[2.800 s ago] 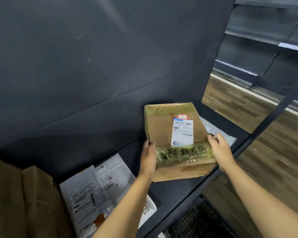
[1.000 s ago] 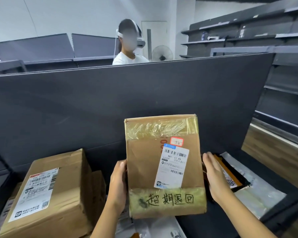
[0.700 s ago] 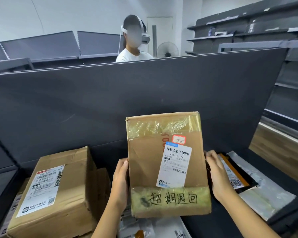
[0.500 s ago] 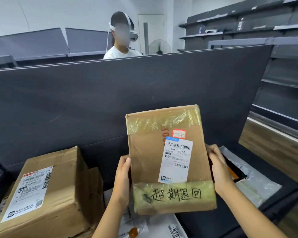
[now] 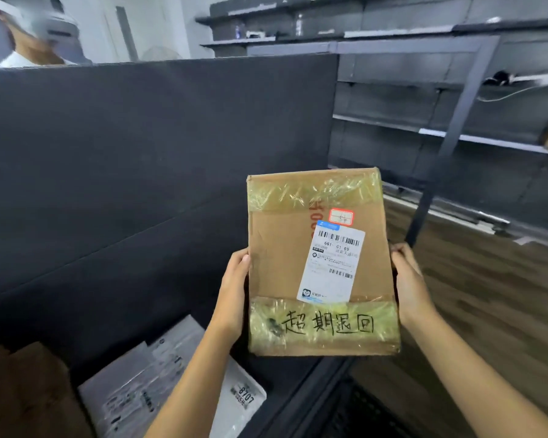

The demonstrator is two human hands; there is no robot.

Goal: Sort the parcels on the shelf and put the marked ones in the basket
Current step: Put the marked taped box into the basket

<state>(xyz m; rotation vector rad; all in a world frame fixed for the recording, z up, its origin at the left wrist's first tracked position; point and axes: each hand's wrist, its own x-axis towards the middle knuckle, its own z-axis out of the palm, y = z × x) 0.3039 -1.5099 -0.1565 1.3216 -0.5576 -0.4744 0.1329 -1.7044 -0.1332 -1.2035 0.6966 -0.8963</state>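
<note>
Just changed: I've swung the box [image 5: 282, 263] to the right and up off the shelf [image 5: 298, 384]; it now hangs above the shelf's right front corner.
Fingers: my left hand [image 5: 234, 289] and right hand [image 5: 410, 286] grasp its side edges.
Meaning: the tape is handwritten, so I judge it marked and bound for the basket.
Around: white mailers [image 5: 159, 384] and a brown carton [image 5: 29, 390] lie toward the shelf's left.
In the way: a dark woven basket [image 5: 358, 415], I think, sits below the shelf's front edge.

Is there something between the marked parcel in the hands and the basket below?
Nothing visible lies between them. The left hand and right hand hold the marked parcel above the shelf edge; the basket shows just below that edge, only partly in view.
</note>
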